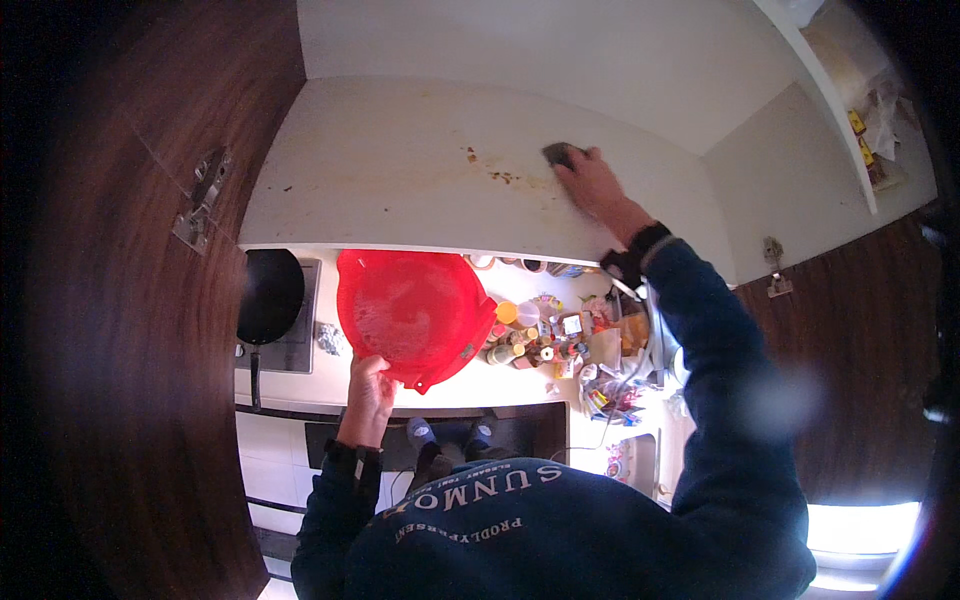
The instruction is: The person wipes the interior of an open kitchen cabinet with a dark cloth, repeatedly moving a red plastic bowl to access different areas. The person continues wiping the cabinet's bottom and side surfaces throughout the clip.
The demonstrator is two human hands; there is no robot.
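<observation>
My left hand [369,400] grips the near rim of a red plastic basin [410,305], thumb over the edge. Whitish streaks or suds show inside the basin, which is held below the front edge of an open wall cabinet. Inside the cabinet, my right hand [595,188] presses a small dark sponge or scouring pad [562,154] on the white shelf board [380,150]. Its fingers are closed over the pad and partly hide it. Brown stains [505,178] and yellowish smears mark the board just left of the pad.
Dark wood doors [130,300] with metal hinges [203,195] stand open at both sides. Below, a black frying pan [270,295] sits on the stove at left. Several bottles and jars [520,340] crowd the counter right of the basin. A sink [640,465] lies at lower right.
</observation>
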